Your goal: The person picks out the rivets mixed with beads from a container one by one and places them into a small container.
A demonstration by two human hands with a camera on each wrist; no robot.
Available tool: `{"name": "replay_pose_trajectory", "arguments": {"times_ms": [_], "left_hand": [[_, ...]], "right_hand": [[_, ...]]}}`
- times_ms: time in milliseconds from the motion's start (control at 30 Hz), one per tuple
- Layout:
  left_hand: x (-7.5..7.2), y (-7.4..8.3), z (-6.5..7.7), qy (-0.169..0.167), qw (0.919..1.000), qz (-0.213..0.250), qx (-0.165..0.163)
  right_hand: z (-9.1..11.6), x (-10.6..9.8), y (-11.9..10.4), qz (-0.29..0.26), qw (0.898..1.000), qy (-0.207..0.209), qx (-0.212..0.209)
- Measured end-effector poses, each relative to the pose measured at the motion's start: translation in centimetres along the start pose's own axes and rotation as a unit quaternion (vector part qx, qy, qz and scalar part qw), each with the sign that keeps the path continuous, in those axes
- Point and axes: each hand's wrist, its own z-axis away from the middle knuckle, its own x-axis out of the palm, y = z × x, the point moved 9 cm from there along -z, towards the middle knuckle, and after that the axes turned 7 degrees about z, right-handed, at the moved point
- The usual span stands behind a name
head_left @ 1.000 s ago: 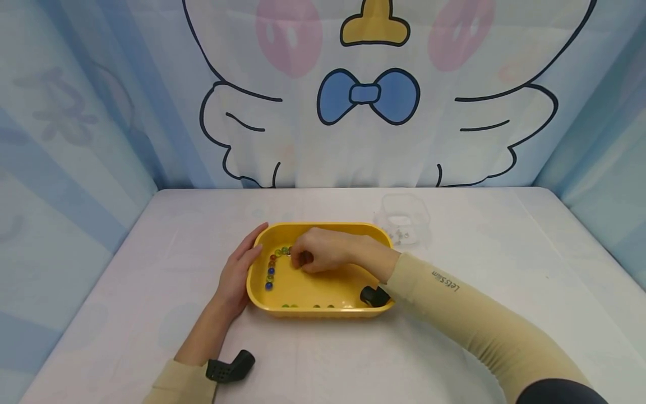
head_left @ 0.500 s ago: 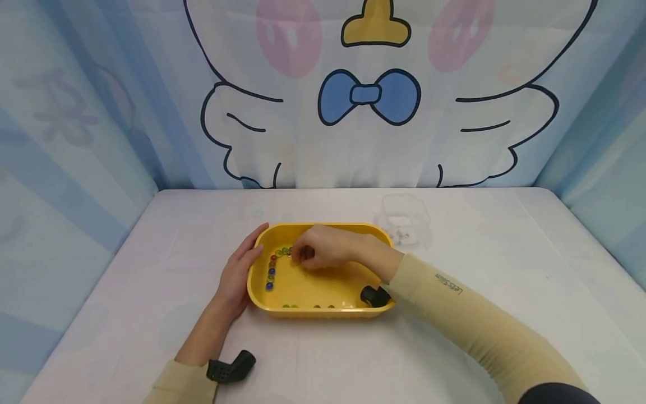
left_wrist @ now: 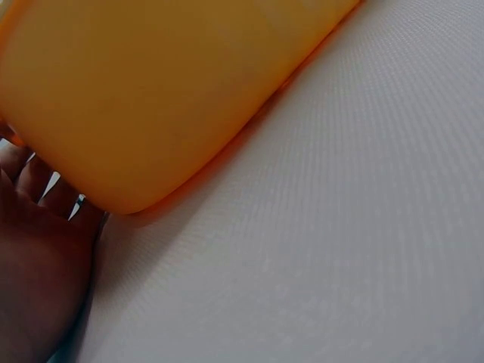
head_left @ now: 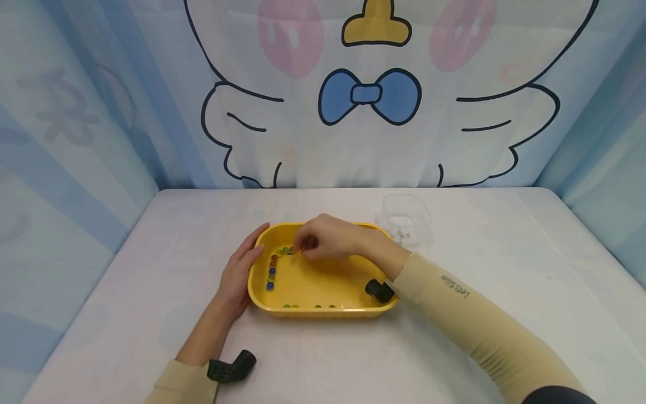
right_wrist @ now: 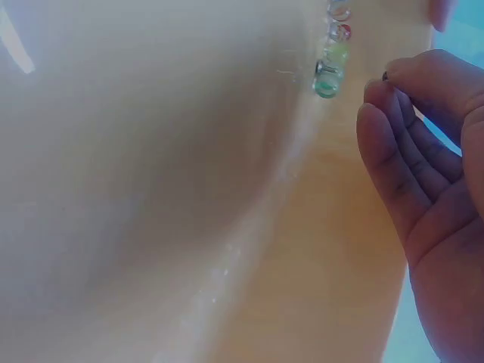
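Note:
A yellow tray lies on the table with glass marbles in a bent row along its left and far sides. My left hand holds the tray's left end, thumb at the rim and fingers along the outer wall; the wall fills much of the left wrist view. Over the tray's far side, just right of the row's end, is my right hand. Its thumb and forefinger pinch a tiny dark thing, too small to identify. In the right wrist view, the row's end marble sits apart from the fingertips.
A clear plastic box with small shiny bits near it stands behind the tray's right corner. A few green marbles show along the tray's near wall. A printed curtain hangs behind the table.
My right hand has risen a little and shifted slightly right and away from me. The left hand, the tray and the row of marbles look the same.

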Motion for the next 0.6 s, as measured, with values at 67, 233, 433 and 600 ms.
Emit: {"name": "replay_pose_trajectory", "arguments": {"times_ms": [67, 233, 433, 600], "left_hand": [[0.0, 0.0, 0.0, 0.001, 1.0000, 0.000, 0.000], [0.0, 0.0, 0.0, 0.004, 1.0000, -0.004, 0.001], [-0.1, 0.0, 0.0, 0.005, 1.0000, -0.006, 0.002], [-0.1, 0.0, 0.0, 0.005, 1.0000, -0.001, 0.002]], "right_hand": [[0.1, -0.4, 0.0, 0.002, 1.000, 0.005, 0.001], [0.5, -1.6, -0.2, 0.002, 1.000, 0.020, -0.001], [1.2, -3.2, 0.1, -0.011, 0.999, 0.040, 0.024], [2.1, -4.9, 0.7, -0.003, 0.997, 0.064, 0.042]]}}
